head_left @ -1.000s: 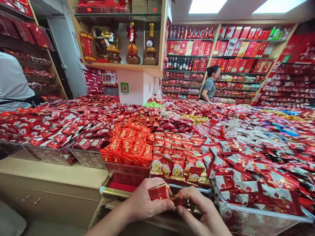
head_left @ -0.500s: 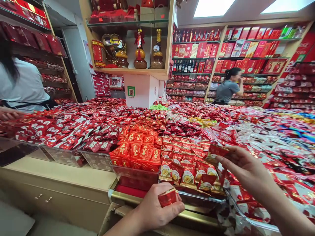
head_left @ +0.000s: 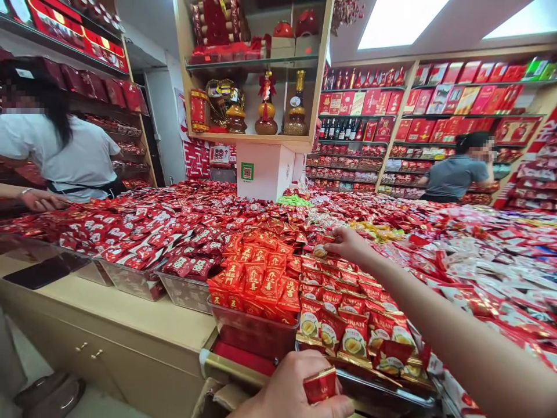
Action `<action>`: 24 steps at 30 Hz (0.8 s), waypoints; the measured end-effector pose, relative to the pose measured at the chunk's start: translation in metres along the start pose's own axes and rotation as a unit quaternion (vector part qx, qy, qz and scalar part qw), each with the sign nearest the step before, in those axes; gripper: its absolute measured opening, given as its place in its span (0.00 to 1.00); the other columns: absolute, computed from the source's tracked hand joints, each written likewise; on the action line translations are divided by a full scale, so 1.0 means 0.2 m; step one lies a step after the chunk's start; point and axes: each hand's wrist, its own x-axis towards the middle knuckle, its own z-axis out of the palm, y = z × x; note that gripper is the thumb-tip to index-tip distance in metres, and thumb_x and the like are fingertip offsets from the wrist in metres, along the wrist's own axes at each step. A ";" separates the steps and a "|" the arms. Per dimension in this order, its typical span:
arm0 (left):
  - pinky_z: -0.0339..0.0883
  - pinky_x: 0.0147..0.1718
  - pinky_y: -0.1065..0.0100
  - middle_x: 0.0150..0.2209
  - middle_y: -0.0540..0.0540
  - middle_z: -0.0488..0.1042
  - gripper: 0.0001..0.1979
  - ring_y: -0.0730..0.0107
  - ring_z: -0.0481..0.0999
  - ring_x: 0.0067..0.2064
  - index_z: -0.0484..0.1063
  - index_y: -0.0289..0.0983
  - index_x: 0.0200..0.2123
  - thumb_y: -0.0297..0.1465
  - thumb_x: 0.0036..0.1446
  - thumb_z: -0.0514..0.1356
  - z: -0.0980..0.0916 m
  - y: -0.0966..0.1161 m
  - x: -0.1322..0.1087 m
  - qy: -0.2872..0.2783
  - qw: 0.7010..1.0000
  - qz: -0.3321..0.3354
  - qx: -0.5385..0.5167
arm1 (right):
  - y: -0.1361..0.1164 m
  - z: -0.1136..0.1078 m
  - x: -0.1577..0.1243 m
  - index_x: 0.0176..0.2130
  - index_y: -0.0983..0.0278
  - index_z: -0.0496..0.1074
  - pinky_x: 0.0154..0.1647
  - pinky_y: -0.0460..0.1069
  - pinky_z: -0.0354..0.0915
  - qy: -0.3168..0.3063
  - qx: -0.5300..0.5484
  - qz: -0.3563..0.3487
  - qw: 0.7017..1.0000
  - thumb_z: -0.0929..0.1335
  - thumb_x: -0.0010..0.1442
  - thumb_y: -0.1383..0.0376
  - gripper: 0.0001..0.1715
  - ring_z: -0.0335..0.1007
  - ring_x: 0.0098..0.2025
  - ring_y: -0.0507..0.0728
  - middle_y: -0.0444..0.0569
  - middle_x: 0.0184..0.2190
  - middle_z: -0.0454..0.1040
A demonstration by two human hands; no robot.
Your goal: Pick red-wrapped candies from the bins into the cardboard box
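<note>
My left hand [head_left: 292, 386], low in the middle, is closed around a red-and-gold candy packet [head_left: 320, 385] with part of its lettering showing. My right hand [head_left: 348, 247] reaches to the back of the durian candies and pinches another durian packet [head_left: 321, 249] between its fingertips. Below it, rows of red durian candy packets [head_left: 353, 334] with gold edges and fruit pictures stand in a clear bin [head_left: 391, 393]. Just left of these, brighter red packets with gold characters [head_left: 260, 278] fill another clear bin [head_left: 256, 331].
A cardboard box [head_left: 209, 400] sits below the counter edge by my left hand. A black flat object [head_left: 37, 273] lies on the cream counter [head_left: 143, 313]. More candy heaps spread around a white pillar [head_left: 261, 171]. One person [head_left: 78, 151] stands at left, another [head_left: 456, 174] at back right.
My right hand has moved left and farther back, from the right side of the durian bin to its back edge. My left hand keeps its packet, and the view has shifted.
</note>
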 end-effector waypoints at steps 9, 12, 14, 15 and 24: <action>0.55 0.24 0.75 0.23 0.50 0.64 0.09 0.75 0.62 0.24 0.72 0.34 0.25 0.35 0.44 0.61 0.00 -0.01 -0.01 -0.011 1.000 -0.017 0.010 | -0.03 0.09 0.01 0.22 0.64 0.63 0.18 0.45 0.60 -0.059 0.043 0.006 0.997 0.69 0.45 0.70 0.08 0.64 0.18 0.51 0.43 0.15 0.68; 0.55 0.24 0.75 0.23 0.51 0.64 0.09 0.75 0.62 0.25 0.72 0.34 0.25 0.35 0.44 0.61 0.00 -0.02 -0.02 -0.008 1.000 -0.016 0.024 | -0.02 0.08 0.01 0.24 0.65 0.66 0.20 0.46 0.60 -0.072 0.024 -0.001 0.997 0.68 0.46 0.70 0.05 0.64 0.20 0.51 0.45 0.18 0.71; 0.55 0.25 0.75 0.23 0.51 0.63 0.09 0.75 0.62 0.25 0.72 0.34 0.25 0.35 0.44 0.61 0.00 -0.03 -0.01 -0.009 0.999 -0.017 0.027 | -0.01 0.08 0.00 0.24 0.65 0.67 0.21 0.46 0.59 -0.078 0.005 -0.006 0.997 0.67 0.47 0.68 0.03 0.64 0.20 0.51 0.45 0.18 0.71; 0.55 0.25 0.74 0.23 0.51 0.63 0.09 0.75 0.62 0.25 0.72 0.34 0.24 0.36 0.44 0.61 0.00 -0.03 -0.01 -0.012 0.999 -0.015 0.027 | -0.01 0.08 0.00 0.24 0.66 0.67 0.21 0.46 0.58 -0.082 -0.005 -0.008 0.997 0.67 0.48 0.68 0.04 0.63 0.20 0.51 0.45 0.18 0.70; 0.54 0.24 0.75 0.24 0.52 0.62 0.08 0.76 0.62 0.25 0.69 0.34 0.23 0.34 0.44 0.61 0.00 -0.03 -0.02 -0.018 0.999 -0.020 0.042 | -0.02 0.04 -0.06 0.20 0.66 0.67 0.21 0.46 0.50 -0.129 -0.113 -0.018 0.985 0.66 0.48 0.63 0.10 0.53 0.19 0.49 0.40 0.15 0.61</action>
